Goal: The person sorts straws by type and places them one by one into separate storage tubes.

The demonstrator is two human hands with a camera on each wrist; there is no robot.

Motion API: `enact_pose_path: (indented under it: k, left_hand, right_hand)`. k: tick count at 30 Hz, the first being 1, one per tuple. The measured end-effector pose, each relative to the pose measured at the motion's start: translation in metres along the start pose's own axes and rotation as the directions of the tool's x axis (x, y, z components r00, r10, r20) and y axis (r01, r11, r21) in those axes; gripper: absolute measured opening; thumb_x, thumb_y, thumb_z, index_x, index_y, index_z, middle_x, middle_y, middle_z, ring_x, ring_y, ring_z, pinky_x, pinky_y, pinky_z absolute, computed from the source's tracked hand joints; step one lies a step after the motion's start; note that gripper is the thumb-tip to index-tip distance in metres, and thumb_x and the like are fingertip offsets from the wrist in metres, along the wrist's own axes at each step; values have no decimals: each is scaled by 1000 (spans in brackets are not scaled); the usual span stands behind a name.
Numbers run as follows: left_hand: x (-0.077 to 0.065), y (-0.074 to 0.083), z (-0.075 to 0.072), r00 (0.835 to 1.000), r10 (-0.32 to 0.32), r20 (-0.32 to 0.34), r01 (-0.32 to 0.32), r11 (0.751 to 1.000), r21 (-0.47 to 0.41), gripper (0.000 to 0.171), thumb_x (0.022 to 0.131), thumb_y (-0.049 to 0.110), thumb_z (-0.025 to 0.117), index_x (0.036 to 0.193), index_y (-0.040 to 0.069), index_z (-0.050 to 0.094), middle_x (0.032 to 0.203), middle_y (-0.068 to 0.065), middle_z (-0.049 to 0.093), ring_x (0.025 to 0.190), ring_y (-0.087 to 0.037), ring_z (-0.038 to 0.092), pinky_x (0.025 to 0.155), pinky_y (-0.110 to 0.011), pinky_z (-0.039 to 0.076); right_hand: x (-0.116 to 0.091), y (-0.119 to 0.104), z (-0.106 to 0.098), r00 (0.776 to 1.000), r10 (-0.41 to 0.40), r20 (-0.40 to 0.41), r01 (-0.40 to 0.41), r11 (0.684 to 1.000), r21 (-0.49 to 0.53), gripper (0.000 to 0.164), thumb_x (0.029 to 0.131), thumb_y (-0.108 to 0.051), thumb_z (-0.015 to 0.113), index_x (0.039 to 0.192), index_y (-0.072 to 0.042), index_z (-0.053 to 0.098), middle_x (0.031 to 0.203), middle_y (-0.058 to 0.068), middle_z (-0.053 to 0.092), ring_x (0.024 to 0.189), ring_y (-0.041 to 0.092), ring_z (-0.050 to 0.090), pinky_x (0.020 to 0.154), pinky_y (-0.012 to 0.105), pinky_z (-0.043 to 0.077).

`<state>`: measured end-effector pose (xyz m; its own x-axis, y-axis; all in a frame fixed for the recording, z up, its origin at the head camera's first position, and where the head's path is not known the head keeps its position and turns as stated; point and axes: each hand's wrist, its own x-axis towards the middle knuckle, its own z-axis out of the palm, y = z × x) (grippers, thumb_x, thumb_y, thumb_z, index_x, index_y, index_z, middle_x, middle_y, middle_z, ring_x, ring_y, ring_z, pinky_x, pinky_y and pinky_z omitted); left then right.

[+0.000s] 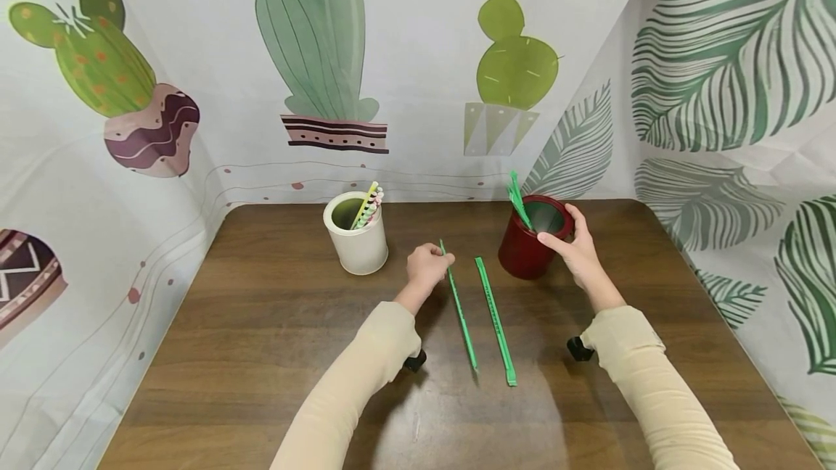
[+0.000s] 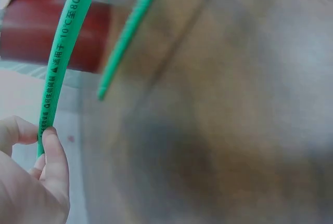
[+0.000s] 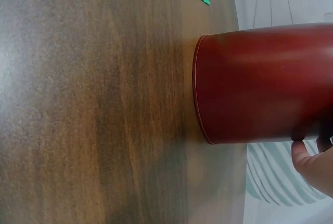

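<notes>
My left hand (image 1: 427, 265) pinches a green wrapped drinking straw (image 1: 461, 310) near its far end, between thumb and fingers; dark printing shows on its wrapper (image 2: 62, 42) in the left wrist view. To its right, a second green wrapped straw (image 1: 496, 321) lies on the table. My right hand (image 1: 581, 256) holds the dark red canister (image 1: 519, 252) at its right side, thumb by the near rim and fingers behind. The canister stands upright, with green wrapped straws (image 1: 517, 198) leaning out at its left. In the right wrist view, my thumb (image 3: 301, 154) is against the canister's wall.
A cream canister (image 1: 362, 249) holding several patterned straws (image 1: 369, 207) stands at the back left of the brown wooden table (image 1: 261, 354). Behind the table's far edge hangs a white cloth (image 1: 431, 93) printed with cacti and leaves.
</notes>
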<state>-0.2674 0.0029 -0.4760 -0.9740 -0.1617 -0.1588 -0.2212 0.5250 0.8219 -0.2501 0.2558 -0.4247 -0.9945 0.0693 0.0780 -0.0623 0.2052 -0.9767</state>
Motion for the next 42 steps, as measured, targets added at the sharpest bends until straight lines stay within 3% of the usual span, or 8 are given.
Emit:
enact_pose_path:
  k: [2,4,10,13,22,33,37,42]
  left_hand:
    - [2,8,-6,1000,-16,9,17,993,-120,14,72,20,61,80,9,61,62,-2,63,44,-7,56,56,-21,47]
    - [4,17,-12,999,-21,28,27,966,-255,15,73,16,59,84,6,59,66,-2,61,45,-5,55,54,-21,49]
    - [10,44,-27,997,-38,66,69,811,-581,17,75,5,55,92,2,55,73,-1,56,53,-6,55,51,-18,49]
    - [11,55,-34,997,-38,67,73,758,-648,17,76,4,55,93,2,54,72,-1,56,54,-7,55,51,-16,47]
    - [15,81,-49,1000,-14,-4,7,667,-745,17,79,4,55,96,4,50,76,-1,56,61,-10,57,54,-15,47]
    - [19,100,-58,996,8,-91,-79,579,-811,15,81,2,55,94,4,48,75,-1,55,62,-8,56,53,-14,45]
    - [20,107,-58,991,24,-131,-121,577,-807,15,81,2,55,95,3,48,75,0,55,62,-8,56,53,-14,46]
    - [19,115,-56,979,66,-191,-192,605,-773,15,83,3,55,97,2,48,75,1,54,63,-8,56,55,-15,46]
  right_hand:
    - [0,1,0,1000,-4,-4,4,1000,5,75,81,-6,59,140,-4,12,139,20,23,115,24,32,74,3,34]
    - [0,0,1,1000,-7,-8,7,1000,6,75,81,-5,59,139,-3,12,139,20,23,115,23,32,74,3,34]
    - [2,3,-1,1000,-4,-5,4,1000,2,76,81,-6,60,140,-4,12,140,20,22,116,22,32,75,3,34]
    - [6,11,-3,1000,0,-5,0,1000,1,77,81,-7,61,140,-6,12,140,18,22,116,20,32,75,3,34]
    - [12,25,-5,1000,1,5,-1,1000,-16,78,82,-11,61,141,-11,11,140,16,23,115,17,33,76,4,35]
    - [1,3,-1,1000,7,10,-7,1000,0,76,82,-7,59,140,-5,10,140,18,21,114,19,32,74,4,35]
    - [-1,0,0,1000,-1,7,1,1000,-1,75,82,-7,58,140,-4,11,138,18,22,113,16,33,75,3,35]
    - [0,0,0,1000,1,1,-1,1000,-3,75,82,-7,59,140,-4,11,139,17,23,115,16,32,75,3,34]
